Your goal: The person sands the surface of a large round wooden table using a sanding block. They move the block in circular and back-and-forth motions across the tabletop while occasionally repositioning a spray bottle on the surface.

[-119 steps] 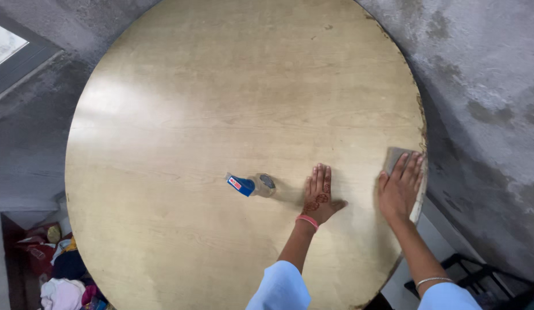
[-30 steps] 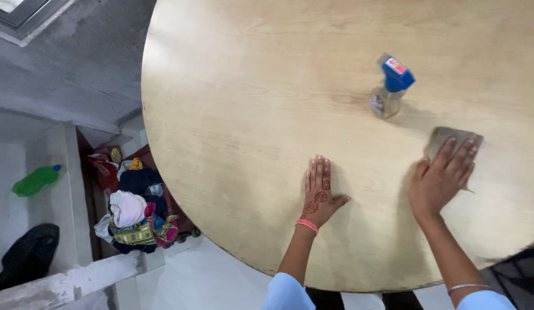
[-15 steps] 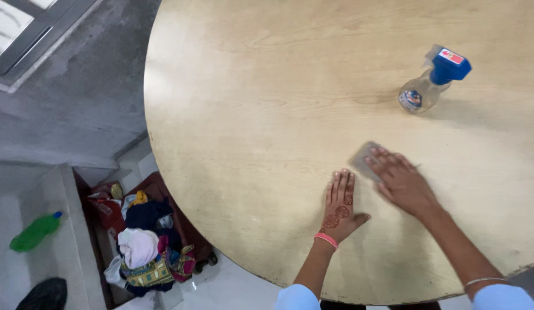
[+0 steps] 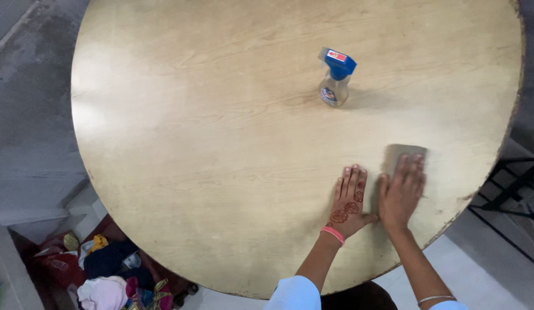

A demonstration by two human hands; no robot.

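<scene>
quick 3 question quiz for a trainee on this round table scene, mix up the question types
1. True or false: the right hand rests on a flat grey-brown wiping cloth.
2. The blue-capped clear spray bottle is: A) lying on its side, B) upright on the round pale wooden table, C) held in the left hand.
3. What is the left hand doing?

Key
1. True.
2. B.
3. It lies flat, palm down, on the bare tabletop beside the right hand and holds nothing.

round wooden table (image 4: pixel 192 143): spray bottle (image 4: pixel 334 80), grey cloth (image 4: pixel 400 156), both hands flat.
</scene>
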